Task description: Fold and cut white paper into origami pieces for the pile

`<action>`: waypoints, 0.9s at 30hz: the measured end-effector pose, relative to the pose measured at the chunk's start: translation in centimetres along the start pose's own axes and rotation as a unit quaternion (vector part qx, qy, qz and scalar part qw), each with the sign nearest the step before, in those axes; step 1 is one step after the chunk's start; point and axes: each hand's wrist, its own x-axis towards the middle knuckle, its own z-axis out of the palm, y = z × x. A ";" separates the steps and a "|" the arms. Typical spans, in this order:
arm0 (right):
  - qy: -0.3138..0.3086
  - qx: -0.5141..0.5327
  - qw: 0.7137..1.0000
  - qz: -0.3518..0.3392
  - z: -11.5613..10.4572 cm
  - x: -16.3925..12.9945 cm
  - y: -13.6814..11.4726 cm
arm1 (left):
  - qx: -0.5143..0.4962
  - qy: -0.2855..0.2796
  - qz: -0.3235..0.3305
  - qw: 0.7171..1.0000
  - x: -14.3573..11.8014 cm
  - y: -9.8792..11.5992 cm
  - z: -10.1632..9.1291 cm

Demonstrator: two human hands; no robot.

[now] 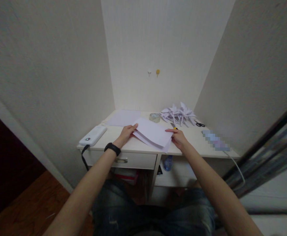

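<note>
Both hands hold a white sheet of paper (153,131) just above the desk, its layers slightly apart along the near edge, as if folded or doubled; I cannot tell which. My left hand (127,133) grips its left side, thumb on top. At the right side, my right hand (179,137) pinches the paper, with the index finger lying along its top. Behind the right hand lies a cutter with a yellow and black handle (174,127). A roll of clear tape (154,117) sits beyond the paper.
Folded white paper pieces (179,114) are heaped at the back right, beside black scissors (200,124). More white paper (123,117) lies back left. A white power bank (93,135) with a black cable rests left, a phone (215,140) with a white cable right. Walls enclose the desk (194,144).
</note>
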 end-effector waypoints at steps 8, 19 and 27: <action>-0.014 -0.004 1.000 -0.012 0.2 -0.7 -0.7 | 0.062 -0.016 -0.002 0.998 -0.3 -0.3 -0.7; 0.025 0.026 0.999 -0.003 0.4 -0.4 -0.7 | -0.039 -0.016 -0.027 0.999 -0.1 -0.1 -0.5; -0.007 -0.040 0.999 -0.033 -0.5 -2.2 -1.4 | -0.095 0.095 -0.002 0.991 0.8 2.3 0.7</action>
